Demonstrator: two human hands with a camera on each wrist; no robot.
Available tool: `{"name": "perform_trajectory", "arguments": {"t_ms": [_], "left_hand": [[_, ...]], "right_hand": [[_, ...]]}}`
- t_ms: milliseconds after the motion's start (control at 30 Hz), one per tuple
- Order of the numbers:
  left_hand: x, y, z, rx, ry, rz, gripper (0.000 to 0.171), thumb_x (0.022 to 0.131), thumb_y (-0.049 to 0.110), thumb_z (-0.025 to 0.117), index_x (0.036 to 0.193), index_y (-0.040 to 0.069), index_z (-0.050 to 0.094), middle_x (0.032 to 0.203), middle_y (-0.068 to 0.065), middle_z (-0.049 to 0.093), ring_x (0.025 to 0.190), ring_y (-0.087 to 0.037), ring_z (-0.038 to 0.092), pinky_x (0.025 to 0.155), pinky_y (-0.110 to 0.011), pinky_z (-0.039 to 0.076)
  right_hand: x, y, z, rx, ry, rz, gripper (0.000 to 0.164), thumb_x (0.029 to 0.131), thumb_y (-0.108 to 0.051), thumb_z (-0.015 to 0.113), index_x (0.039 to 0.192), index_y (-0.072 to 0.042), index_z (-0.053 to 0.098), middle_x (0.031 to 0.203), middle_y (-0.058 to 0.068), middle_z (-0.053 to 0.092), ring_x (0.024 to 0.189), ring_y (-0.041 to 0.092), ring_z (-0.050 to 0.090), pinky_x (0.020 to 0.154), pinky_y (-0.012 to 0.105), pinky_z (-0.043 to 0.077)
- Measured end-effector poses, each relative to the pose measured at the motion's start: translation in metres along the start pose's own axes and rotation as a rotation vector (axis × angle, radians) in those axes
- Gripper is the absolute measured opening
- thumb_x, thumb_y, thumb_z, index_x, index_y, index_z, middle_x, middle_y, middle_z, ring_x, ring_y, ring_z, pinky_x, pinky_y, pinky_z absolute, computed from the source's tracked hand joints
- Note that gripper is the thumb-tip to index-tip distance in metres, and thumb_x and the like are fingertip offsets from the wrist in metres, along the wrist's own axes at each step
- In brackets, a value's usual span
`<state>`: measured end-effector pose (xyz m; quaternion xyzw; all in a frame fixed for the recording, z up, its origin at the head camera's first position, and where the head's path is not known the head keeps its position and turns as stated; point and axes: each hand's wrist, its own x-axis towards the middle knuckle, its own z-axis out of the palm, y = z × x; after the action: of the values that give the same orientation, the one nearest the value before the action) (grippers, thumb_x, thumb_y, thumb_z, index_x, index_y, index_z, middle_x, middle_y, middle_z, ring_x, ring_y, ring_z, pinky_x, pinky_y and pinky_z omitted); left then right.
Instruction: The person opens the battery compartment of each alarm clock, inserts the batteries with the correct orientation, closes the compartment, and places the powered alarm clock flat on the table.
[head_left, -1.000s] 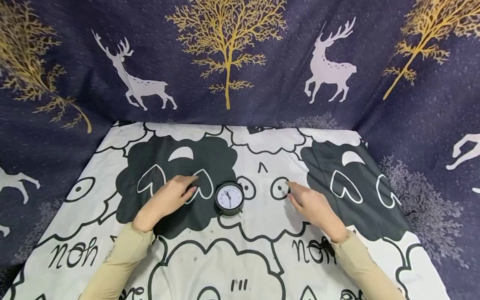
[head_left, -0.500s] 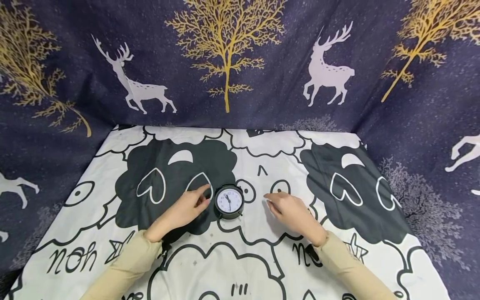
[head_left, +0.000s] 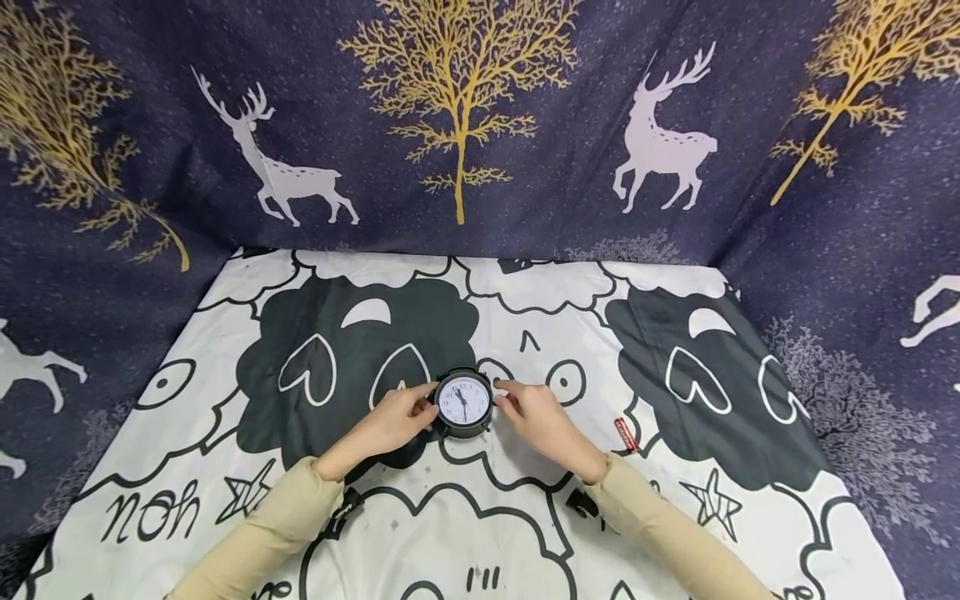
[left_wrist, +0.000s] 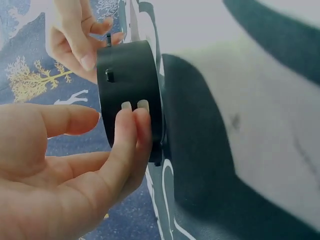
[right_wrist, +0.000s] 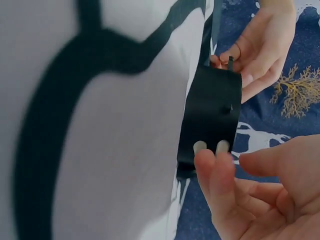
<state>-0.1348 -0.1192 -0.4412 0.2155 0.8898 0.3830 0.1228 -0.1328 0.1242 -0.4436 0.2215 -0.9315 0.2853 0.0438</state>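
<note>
A round black alarm clock (head_left: 464, 403) with a white dial lies face up on the patterned cloth. At its left side is my left hand (head_left: 397, 417), with two fingertips (left_wrist: 143, 115) at the black side wall and the thumb just short of the dial edge. My right hand (head_left: 536, 415) stands opposite, its fingertips (right_wrist: 204, 159) right at the wall and its thumb apart from it. The fingers of both hands are only lightly bent. Small black knobs stick out from the clock's side.
A white cloth (head_left: 420, 542) with black cartoon prints covers the table. A small red object (head_left: 626, 435) lies right of the right hand. Dark blue curtains (head_left: 525, 167) with deer and trees stand behind and at both sides.
Both hands have moved inward, the left one rightward and the right one leftward, to the clock's sides. The clock has kept its place. The red object now shows fully beside the right arm.
</note>
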Motion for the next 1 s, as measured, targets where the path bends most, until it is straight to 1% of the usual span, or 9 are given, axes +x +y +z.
{"name": "perform_trajectory", "arguments": {"t_ms": [33, 100, 200, 367, 533, 600, 733, 900, 1000], "left_hand": [[0.0, 0.001, 0.001, -0.001, -0.004, -0.002, 0.044, 0.092, 0.014, 0.05, 0.13, -0.008, 0.045, 0.079, -0.002, 0.064, 0.063, -0.005, 0.055, 0.069, -0.025, 0.046], [0.0, 0.002, 0.002, 0.014, 0.003, -0.001, 0.045, 0.091, 0.013, 0.051, 0.13, -0.008, 0.045, 0.082, -0.004, 0.065, 0.066, -0.007, 0.057, 0.059, -0.02, 0.043], [-0.001, 0.004, 0.003, 0.032, 0.023, -0.013, 0.045, 0.091, 0.013, 0.052, 0.13, -0.006, 0.046, 0.088, -0.007, 0.062, 0.072, -0.011, 0.058, 0.065, -0.025, 0.046], [-0.002, 0.002, 0.004, 0.058, 0.038, 0.032, 0.045, 0.09, 0.013, 0.054, 0.129, -0.008, 0.046, 0.096, -0.013, 0.058, 0.081, -0.017, 0.057, 0.078, -0.034, 0.047], [-0.005, 0.001, 0.003, 0.045, 0.041, 0.087, 0.041, 0.088, 0.013, 0.057, 0.125, -0.006, 0.052, 0.096, -0.014, 0.059, 0.083, -0.019, 0.052, 0.071, -0.027, 0.045], [-0.006, 0.001, 0.003, 0.028, 0.033, 0.08, 0.042, 0.088, 0.014, 0.058, 0.124, -0.006, 0.053, 0.101, -0.017, 0.057, 0.082, -0.018, 0.053, 0.067, -0.023, 0.045], [-0.007, 0.006, 0.004, 0.009, 0.024, 0.044, 0.045, 0.089, 0.015, 0.057, 0.126, -0.008, 0.049, 0.116, -0.024, 0.051, 0.083, -0.017, 0.055, 0.07, -0.023, 0.046], [-0.009, 0.019, 0.006, -0.021, 0.025, -0.042, 0.05, 0.091, 0.017, 0.054, 0.132, -0.009, 0.041, 0.127, -0.027, 0.042, 0.084, -0.016, 0.053, 0.072, -0.026, 0.044], [-0.011, 0.025, 0.009, -0.035, 0.058, -0.073, 0.052, 0.09, 0.015, 0.054, 0.133, -0.009, 0.038, 0.13, -0.029, 0.038, 0.098, -0.024, 0.05, 0.078, -0.033, 0.042]], "right_hand": [[0.001, 0.0, 0.002, 0.012, -0.002, 0.006, 0.023, 0.09, -0.015, 0.055, 0.108, -0.003, 0.066, 0.051, -0.009, 0.046, 0.046, 0.0, 0.039, 0.048, 0.016, 0.036], [0.003, 0.0, 0.006, 0.04, 0.002, 0.015, 0.022, 0.09, -0.014, 0.055, 0.106, -0.003, 0.066, 0.053, -0.007, 0.05, 0.046, 0.0, 0.04, 0.049, 0.016, 0.038], [0.004, -0.002, 0.009, 0.062, 0.003, 0.022, 0.021, 0.09, -0.013, 0.055, 0.105, -0.002, 0.065, 0.056, -0.005, 0.055, 0.045, -0.001, 0.043, 0.05, 0.016, 0.04], [0.005, -0.006, 0.012, 0.107, -0.028, 0.058, 0.022, 0.09, -0.012, 0.055, 0.105, 0.003, 0.062, 0.056, -0.004, 0.058, 0.044, -0.002, 0.046, 0.05, 0.015, 0.042], [0.005, -0.01, 0.011, 0.182, -0.078, 0.109, 0.022, 0.091, -0.01, 0.054, 0.106, 0.004, 0.06, 0.06, 0.0, 0.062, 0.045, 0.0, 0.052, 0.047, 0.016, 0.043], [0.004, -0.01, 0.011, 0.198, -0.091, 0.125, 0.021, 0.091, -0.009, 0.053, 0.107, 0.004, 0.059, 0.062, 0.002, 0.063, 0.045, 0.001, 0.054, 0.046, 0.017, 0.044], [0.005, -0.01, 0.009, 0.205, -0.101, 0.145, 0.022, 0.091, -0.009, 0.052, 0.109, 0.003, 0.059, 0.063, 0.002, 0.063, 0.046, 0.003, 0.056, 0.048, 0.016, 0.045], [0.006, -0.011, 0.007, 0.195, -0.114, 0.147, 0.023, 0.091, -0.009, 0.051, 0.111, 0.001, 0.058, 0.063, 0.001, 0.063, 0.047, 0.003, 0.057, 0.05, 0.017, 0.046], [0.006, -0.012, 0.006, 0.177, -0.12, 0.134, 0.024, 0.091, -0.008, 0.051, 0.112, 0.002, 0.057, 0.061, 0.001, 0.063, 0.047, 0.002, 0.056, 0.052, 0.017, 0.046]]}}
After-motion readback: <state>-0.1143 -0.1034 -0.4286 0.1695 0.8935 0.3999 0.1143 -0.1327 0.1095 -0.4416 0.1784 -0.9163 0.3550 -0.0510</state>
